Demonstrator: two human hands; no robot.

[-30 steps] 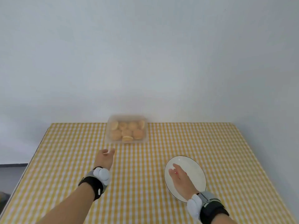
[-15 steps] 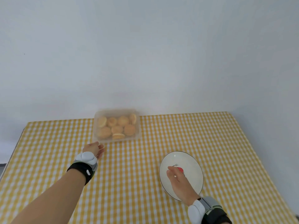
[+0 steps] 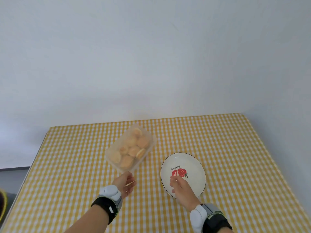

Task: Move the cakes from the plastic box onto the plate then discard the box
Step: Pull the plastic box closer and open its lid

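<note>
A clear plastic box (image 3: 150,140) with several round golden cakes (image 3: 133,149) lies at an angle on the yellow checked tablecloth, left of centre. My left hand (image 3: 125,181) pinches the box's near corner, fingers closed on its rim. A white plate (image 3: 193,163) with a red strawberry print sits to the right of the box and holds no cakes. My right hand (image 3: 182,188) rests on the plate's near-left rim, fingers curled over the edge as if holding it.
The table (image 3: 235,148) runs to a white wall at the back, with its left and right edges in view. A dark round object with a yellow rim (image 3: 2,205) shows at the far left, below table level.
The box has been pulled nearer and turned diagonally, with my left hand now on its near corner. My right hand's fingers have curled onto the plate's rim, and the strawberry print now shows.
</note>
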